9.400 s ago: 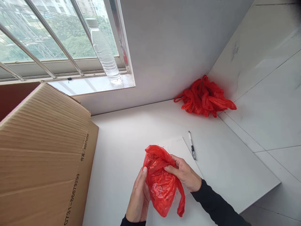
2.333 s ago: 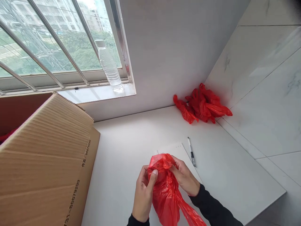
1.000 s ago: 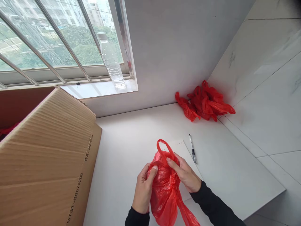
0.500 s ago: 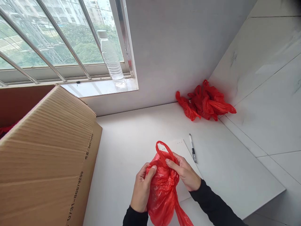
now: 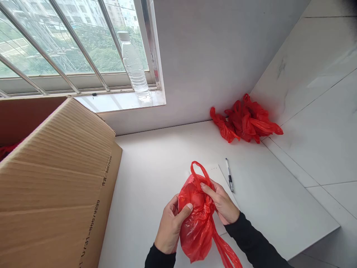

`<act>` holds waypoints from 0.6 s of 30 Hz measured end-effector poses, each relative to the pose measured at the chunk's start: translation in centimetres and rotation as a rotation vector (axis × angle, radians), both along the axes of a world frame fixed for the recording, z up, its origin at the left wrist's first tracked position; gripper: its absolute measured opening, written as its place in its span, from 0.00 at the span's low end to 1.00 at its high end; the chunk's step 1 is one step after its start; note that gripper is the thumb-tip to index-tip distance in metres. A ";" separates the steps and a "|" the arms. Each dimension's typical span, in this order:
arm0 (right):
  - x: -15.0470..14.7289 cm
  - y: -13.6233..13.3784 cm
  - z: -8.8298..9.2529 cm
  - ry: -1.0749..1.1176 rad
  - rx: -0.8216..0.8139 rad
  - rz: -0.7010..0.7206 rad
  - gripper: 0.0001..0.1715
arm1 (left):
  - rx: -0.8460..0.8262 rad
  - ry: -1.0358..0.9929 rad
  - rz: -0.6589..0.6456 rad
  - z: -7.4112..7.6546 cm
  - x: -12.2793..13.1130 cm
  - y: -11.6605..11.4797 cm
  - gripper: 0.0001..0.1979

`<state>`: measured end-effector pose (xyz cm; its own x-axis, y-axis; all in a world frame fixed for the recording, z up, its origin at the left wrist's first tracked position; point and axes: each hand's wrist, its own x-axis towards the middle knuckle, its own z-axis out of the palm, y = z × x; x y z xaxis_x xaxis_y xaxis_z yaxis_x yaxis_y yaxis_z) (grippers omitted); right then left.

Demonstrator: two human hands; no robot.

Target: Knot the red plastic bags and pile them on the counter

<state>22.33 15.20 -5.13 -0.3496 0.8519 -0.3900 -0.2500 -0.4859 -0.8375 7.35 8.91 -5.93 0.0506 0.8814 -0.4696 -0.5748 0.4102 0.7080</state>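
Note:
A crumpled red plastic bag [image 5: 196,223] is held between both hands above the white counter [image 5: 273,208]. My left hand [image 5: 170,227] grips its left side with the thumb pressed on the plastic. My right hand [image 5: 221,203] pinches the bunched top, where one handle loop stands up and another trails down at the bottom right. A white sheet of paper [image 5: 214,172] lies under the hands.
A big open cardboard box [image 5: 55,178] fills the left, with something red inside. A pile of red bags [image 5: 245,121] sits in the far corner by the tiled wall. A pen [image 5: 229,179] lies right of the paper. A water bottle [image 5: 135,70] stands on the window sill.
My hands have kept working the bag's top. A handle loop now stands up above my right fingers, and my left thumb has shifted across the bag.

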 end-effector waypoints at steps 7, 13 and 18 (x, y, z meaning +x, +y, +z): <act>0.1 0.1 0.0 0.002 -0.007 -0.018 0.21 | -0.040 -0.082 0.025 0.3 -0.3 0.0 0.18; 0.1 0.2 -0.4 -0.005 0.004 -0.065 0.19 | 0.005 -0.057 -0.007 -0.1 -0.4 -0.3 0.20; 0.6 0.3 0.2 -0.034 -0.013 -0.103 0.19 | 0.091 0.052 -0.154 -1.2 -0.8 -0.9 0.21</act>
